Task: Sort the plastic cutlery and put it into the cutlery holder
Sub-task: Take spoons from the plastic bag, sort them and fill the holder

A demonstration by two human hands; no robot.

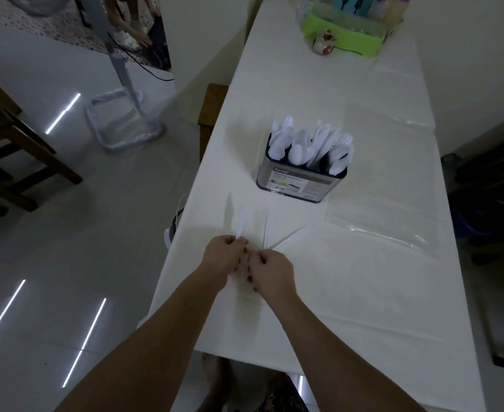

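Left hand: the left hand pinches a thin white plastic utensil at its near end; the piece runs away from the fingertips, toward the holder. Whether it is knife, fork or spoon I cannot tell.
Right hand: the right hand has its fingers curled round the near ends of several slim white plastic pieces, which fan out beyond the fingertips.
Why held so: probably to split the last loose bundle by type, one piece drawn off to the left.
Holder: the rectangular metal cutlery holder stands well beyond both hands, packed with white plastic spoons, knives and forks, handles down; most sorting looks done.
Surface: a long table under a white cloth; clear plastic sheeting lies right of the fingers.
Room: dim; a green plastic tray stands at the far end, a wooden chair and glossy tiled floor to the left.
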